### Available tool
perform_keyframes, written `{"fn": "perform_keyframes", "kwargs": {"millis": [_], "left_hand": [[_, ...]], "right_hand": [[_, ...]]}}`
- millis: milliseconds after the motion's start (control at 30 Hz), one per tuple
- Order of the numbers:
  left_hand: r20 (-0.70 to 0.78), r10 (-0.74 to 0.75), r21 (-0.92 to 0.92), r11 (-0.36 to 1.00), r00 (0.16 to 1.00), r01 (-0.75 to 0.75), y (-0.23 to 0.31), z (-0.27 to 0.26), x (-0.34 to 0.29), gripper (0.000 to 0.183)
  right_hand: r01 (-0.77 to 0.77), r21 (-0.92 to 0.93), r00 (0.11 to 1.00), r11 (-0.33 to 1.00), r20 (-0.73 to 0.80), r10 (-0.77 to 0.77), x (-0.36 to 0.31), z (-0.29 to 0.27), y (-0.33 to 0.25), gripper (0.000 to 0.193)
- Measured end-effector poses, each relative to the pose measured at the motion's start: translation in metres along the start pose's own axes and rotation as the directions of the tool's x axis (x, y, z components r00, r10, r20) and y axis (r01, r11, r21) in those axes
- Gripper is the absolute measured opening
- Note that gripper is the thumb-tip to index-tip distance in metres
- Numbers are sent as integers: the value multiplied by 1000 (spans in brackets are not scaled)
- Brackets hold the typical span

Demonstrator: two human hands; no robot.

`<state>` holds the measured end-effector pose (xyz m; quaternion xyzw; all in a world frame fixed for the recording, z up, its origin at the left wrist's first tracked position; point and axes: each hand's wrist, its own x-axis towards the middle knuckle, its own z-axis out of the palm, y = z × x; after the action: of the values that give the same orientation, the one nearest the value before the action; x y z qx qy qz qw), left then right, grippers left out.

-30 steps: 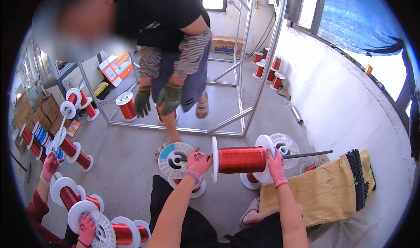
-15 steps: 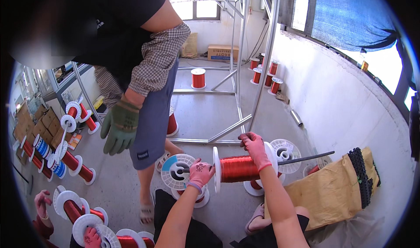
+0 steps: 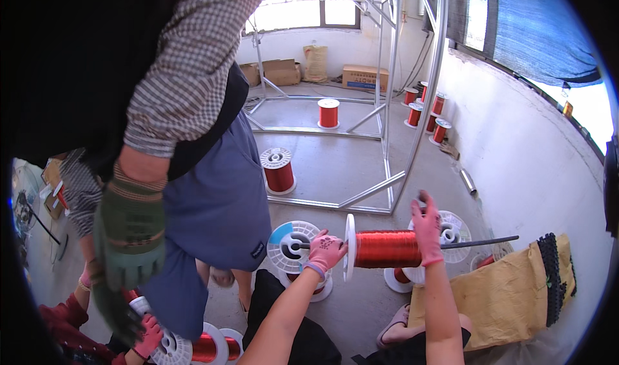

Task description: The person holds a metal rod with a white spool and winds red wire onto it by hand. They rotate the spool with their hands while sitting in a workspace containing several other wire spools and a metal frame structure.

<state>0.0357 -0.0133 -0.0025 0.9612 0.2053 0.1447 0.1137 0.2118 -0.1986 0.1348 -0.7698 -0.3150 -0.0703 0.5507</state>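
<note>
A spool of red wire with white flanges lies sideways on a dark rod that sticks out at both ends. My left hand, in a pink glove, is closed round the rod against the left flange. At the spool's right end is my right hand, also pink-gloved, its fingers stretched upward and its palm by the wire and flange. The right flange is mostly hidden behind it. Below the rod's left end stands a white-flanged spool with a blue label; another spool stands under the right end.
Close on the left, a co-worker's green-gloved hand hangs down. Another person's pink-gloved hand rests by more spools at lower left. A metal frame stands ahead, with a red spool near it. Brown sacking lies right.
My right hand has lifted its fingers from the right flange's top and straightened them. My left hand stays at the rod. The co-worker has come closer, and the view has shifted left.
</note>
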Motion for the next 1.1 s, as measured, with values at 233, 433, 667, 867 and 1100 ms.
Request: {"fn": "perform_keyframes", "kwargs": {"millis": [233,433,667,867,1100], "left_hand": [[28,-18,22,1000,999,17,9,-9,1,59],[38,-42,52,998,998,40,4,-4,0,60],[28,-21,29,999,999,20,9,1,5,62],[-5,-15,33,999,1000,16,7,-6,-1,63],[4,-11,22,1000,1000,11,11,-5,2,61]], "right_hand": [[-176,-361,961,916,138,239,-26,-43,74,51],[-67,-243,998,968,-31,61,-62,-35,84,38],[-150,-342,986,927,18,166,-183,-42,153,37],[-371,-60,923,927,-130,362,-138,-63,193,36],[93,-360,993,928,-37,-114,-23,-46,86,45]]}}
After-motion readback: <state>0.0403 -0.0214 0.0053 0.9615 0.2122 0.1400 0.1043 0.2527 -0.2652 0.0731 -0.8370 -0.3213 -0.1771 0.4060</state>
